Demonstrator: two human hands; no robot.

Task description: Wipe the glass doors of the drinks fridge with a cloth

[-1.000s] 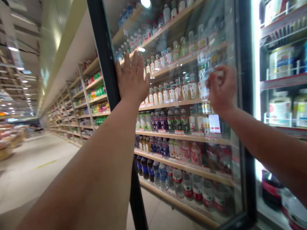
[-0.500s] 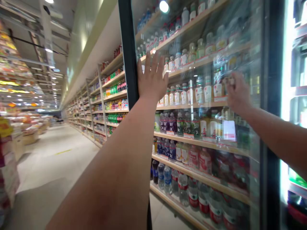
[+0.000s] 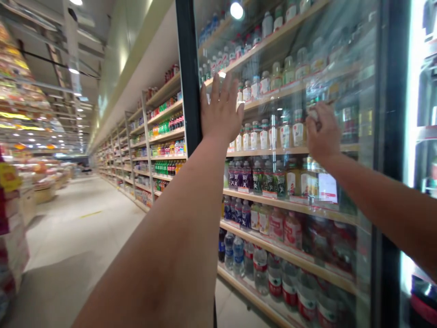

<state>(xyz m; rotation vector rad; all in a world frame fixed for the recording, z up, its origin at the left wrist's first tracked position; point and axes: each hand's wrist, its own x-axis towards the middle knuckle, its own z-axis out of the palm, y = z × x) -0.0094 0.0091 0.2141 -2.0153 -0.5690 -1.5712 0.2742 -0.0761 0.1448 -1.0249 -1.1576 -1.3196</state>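
Note:
A glass fridge door (image 3: 341, 54) with a black frame (image 3: 187, 91) stands open in front of me. My left hand (image 3: 221, 111) lies flat on the glass beside the frame's left edge, fingers stretched upward and apart. My right hand (image 3: 322, 132) is against the glass further right, its fingers curled and pinched together near a small whitish spot; what they hold is unclear. A white label (image 3: 327, 187) is stuck on the glass just below that hand. Through the glass show shelves of bottled drinks (image 3: 269, 177).
The lit fridge interior (image 3: 423, 136) is at the far right, past the door's right frame (image 3: 389, 191). Long drink shelves (image 3: 160, 141) run down the aisle on the left. The aisle floor (image 3: 78, 237) is pale, with product displays (image 3: 13, 214) at the left edge.
My view has swung so the door sits further right. My right hand has slid a little left and up on the glass. My left hand stays flat by the frame.

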